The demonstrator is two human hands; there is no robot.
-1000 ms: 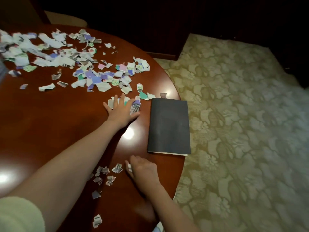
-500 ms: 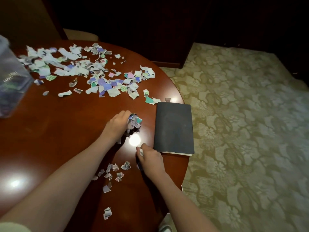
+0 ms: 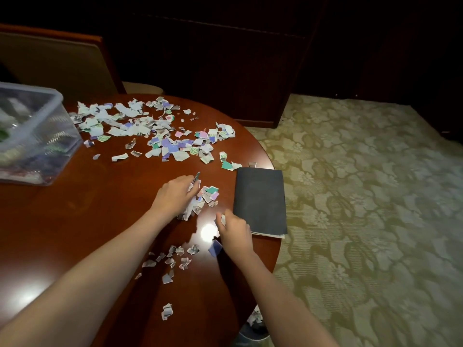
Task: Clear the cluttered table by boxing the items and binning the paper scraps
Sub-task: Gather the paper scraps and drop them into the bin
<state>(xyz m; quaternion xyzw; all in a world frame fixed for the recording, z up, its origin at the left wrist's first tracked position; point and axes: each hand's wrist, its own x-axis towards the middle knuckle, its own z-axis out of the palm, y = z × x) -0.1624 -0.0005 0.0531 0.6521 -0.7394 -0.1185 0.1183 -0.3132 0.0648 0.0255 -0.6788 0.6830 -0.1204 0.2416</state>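
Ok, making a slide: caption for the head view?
Left hand and right hand gather paper scraps on a round table beside a dark notebook, clear box far-left.

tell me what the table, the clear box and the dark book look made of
Table: looks like polished reddish wood or veneer; it is glossy and mirrors bright lamp glare.
Clear box: likely transparent plastic; its contents show blurred through the walls.
Dark book: matte dark cover, perhaps card or leatherette; it shows no shine, and pale page edges show at its near end.
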